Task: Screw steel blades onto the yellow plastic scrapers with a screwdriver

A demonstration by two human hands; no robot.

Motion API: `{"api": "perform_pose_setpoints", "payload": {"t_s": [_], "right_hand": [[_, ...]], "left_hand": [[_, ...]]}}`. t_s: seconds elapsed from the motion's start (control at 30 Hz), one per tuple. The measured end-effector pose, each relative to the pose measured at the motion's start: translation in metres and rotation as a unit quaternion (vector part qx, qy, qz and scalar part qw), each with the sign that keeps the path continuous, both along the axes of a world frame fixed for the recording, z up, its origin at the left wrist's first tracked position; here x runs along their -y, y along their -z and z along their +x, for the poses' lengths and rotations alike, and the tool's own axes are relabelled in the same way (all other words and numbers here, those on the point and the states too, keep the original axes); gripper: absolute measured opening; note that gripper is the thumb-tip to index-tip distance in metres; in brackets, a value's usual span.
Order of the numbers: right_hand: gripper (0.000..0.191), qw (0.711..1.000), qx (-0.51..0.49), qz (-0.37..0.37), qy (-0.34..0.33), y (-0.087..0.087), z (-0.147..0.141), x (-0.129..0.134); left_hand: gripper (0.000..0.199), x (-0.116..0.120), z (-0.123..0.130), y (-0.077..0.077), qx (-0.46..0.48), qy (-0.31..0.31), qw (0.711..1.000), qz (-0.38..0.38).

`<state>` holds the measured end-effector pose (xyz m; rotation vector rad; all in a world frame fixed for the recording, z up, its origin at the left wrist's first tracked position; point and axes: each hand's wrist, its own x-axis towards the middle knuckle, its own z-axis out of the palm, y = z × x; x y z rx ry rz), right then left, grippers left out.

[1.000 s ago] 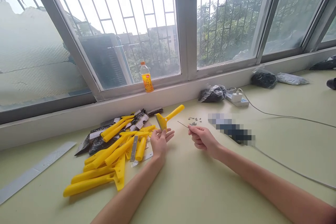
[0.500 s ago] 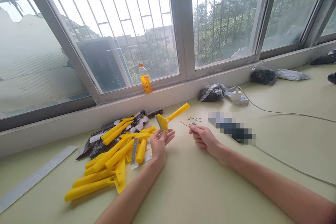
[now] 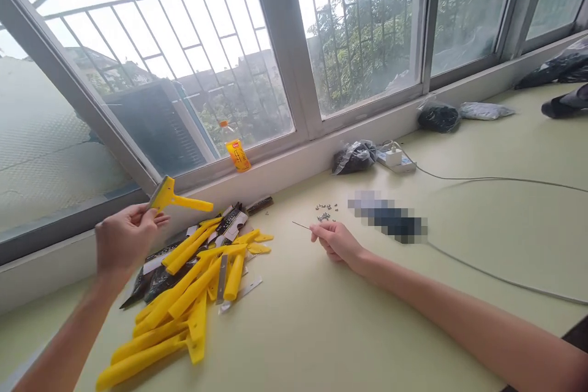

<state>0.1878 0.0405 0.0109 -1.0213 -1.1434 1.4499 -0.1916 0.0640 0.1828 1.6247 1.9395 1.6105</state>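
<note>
My left hand [image 3: 126,236] is closed on the head of a yellow scraper [image 3: 181,197], raised at the left above the pile; its handle points right and a grey blade edge shows along the head. My right hand [image 3: 337,240] pinches a thin metal rod [image 3: 301,225], perhaps a hex key, with its tip pointing left. Small screws [image 3: 325,217] lie in a cluster just beyond my right fingers. Several yellow scrapers [image 3: 197,288] are heaped on the table between my hands, with a loose metal blade [image 3: 222,277] on top of them.
Black packets [image 3: 229,223] lie behind the scrapers. A drink bottle [image 3: 236,150] stands on the window ledge. To the right are a blurred-out dark object [image 3: 390,217] with a cable, a power strip [image 3: 397,160] and bagged dark items [image 3: 353,157]. Window frames border the table's back.
My left hand has carried the scraper left, from beside the pile to above its far left. My right hand still holds the rod at nearly the same spot by the screws. The view has shifted.
</note>
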Motion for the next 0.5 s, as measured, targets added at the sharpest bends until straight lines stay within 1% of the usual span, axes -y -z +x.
{"api": "perform_pose_setpoints", "payload": {"t_s": [0.03, 0.07, 0.1, 0.13, 0.17, 0.2, 0.23, 0.3, 0.4, 0.47, 0.5], "right_hand": [[0.036, 1.0, 0.003, 0.002, 0.001, 0.0, -0.001, 0.0], [0.036, 1.0, 0.006, 0.004, 0.001, 0.0, -0.001, 0.0], [0.036, 1.0, 0.009, 0.005, 0.002, 0.0, -0.002, 0.0], [0.036, 1.0, 0.013, 0.006, 0.003, 0.0, -0.003, 0.0], [0.036, 1.0, 0.015, 0.006, 0.004, -0.001, -0.003, 0.0], [0.036, 1.0, 0.018, 0.007, 0.006, -0.001, -0.004, 0.0], [0.036, 1.0, 0.021, 0.008, 0.007, -0.001, -0.004, 0.0], [0.036, 0.999, 0.028, 0.012, 0.012, -0.002, -0.003, 0.001], [0.036, 0.999, 0.037, 0.017, 0.018, -0.003, -0.002, 0.002], [0.037, 0.999, 0.039, 0.018, 0.018, -0.003, -0.001, 0.003], [0.037, 0.999, 0.037, 0.019, 0.019, -0.003, -0.001, 0.003]], "left_hand": [[0.022, 0.001, -0.013, -0.009, -0.182, -0.082, 0.98, 0.009], [0.023, 0.002, -0.023, -0.015, -0.334, -0.154, 0.93, 0.0], [0.025, 0.001, -0.03, -0.019, -0.431, -0.2, 0.879, -0.035], [0.027, -0.002, -0.034, -0.019, -0.494, -0.228, 0.837, -0.06], [0.029, -0.007, -0.036, -0.016, -0.532, -0.231, 0.809, -0.094], [0.031, -0.015, -0.035, -0.01, -0.55, -0.216, 0.797, -0.124], [0.033, -0.023, -0.031, -0.003, -0.558, -0.194, 0.794, -0.14], [0.035, -0.044, -0.021, 0.016, -0.56, -0.149, 0.799, -0.162], [0.037, -0.068, -0.001, 0.043, -0.544, -0.095, 0.815, -0.177], [0.047, -0.072, 0.013, 0.056, -0.527, -0.078, 0.828, -0.175], [0.055, -0.069, 0.021, 0.061, -0.517, -0.071, 0.837, -0.168]]}}
